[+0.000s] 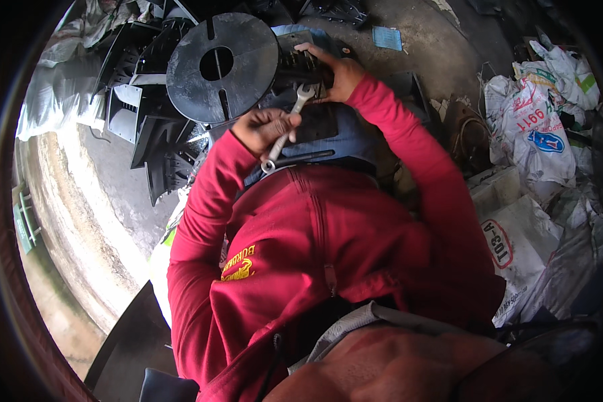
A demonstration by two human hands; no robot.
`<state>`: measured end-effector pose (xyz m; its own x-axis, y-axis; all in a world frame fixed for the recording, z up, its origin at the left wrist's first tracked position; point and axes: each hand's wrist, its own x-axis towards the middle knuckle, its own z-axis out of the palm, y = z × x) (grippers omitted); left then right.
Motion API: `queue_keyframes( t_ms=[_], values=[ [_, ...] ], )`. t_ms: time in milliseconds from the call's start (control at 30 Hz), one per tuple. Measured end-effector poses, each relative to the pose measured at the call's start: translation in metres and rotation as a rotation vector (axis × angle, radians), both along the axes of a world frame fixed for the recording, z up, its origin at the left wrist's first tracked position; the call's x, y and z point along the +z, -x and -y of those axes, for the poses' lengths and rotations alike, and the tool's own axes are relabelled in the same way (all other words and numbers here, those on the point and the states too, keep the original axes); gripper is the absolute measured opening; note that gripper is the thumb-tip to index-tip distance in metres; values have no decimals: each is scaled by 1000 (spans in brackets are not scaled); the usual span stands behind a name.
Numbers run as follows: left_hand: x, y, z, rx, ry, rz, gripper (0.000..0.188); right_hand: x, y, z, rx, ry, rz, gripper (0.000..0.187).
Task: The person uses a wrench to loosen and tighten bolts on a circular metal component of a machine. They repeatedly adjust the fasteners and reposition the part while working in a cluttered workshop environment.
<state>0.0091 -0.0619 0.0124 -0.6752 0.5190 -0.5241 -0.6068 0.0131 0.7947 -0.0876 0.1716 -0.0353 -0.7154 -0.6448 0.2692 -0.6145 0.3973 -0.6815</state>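
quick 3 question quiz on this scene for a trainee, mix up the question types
1. True or false: the left hand grips a silver metal spanner.
2. Where does the right hand rest? A) on the white printed sacks B) on the dark ribbed metal part beside the round black slotted disc C) on the small blue card on the floor
3. Fill in: both sleeves are ____ in colour.

Key: 1 true; 2 B; 3 red
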Motion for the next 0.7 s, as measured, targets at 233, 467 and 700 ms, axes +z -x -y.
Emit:
queue_keyframes(
  t_ms=[233,467,700],
  values=[
    [-12,-17,-45,33,14,39,35,-8,5,2,64,112,48,98],
    [-38,-15,-72,48,-189,149,36,-17,9,2,38,124,27,100],
    [-30,-16,-69,-19,-159,80,35,-12,7,5,45,164,-23,97]
  ],
)
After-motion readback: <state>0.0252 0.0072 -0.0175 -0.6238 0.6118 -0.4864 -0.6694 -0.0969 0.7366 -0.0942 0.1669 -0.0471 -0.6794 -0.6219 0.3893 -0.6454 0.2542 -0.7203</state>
